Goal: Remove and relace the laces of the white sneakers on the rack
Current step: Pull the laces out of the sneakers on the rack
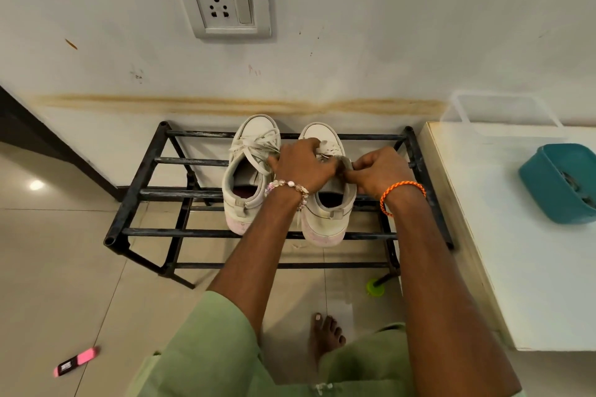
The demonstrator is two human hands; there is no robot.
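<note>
Both hands grasp the right sneaker [325,203]: left hand [304,164] at the lace [327,148], toeward; right hand [380,176] pinching the tongue [346,163], beside it.

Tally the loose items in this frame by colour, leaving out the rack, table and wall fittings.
White: 2, left sneaker, right sneaker
Teal: 1, tub
Clear: 1, container
Pink: 1, eraser
Green: 1, cap
Total: 6

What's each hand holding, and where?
Both hands grip the right sneaker at its tongue and lace area: left hand over the laces, right hand pinching beside the tongue.
</note>
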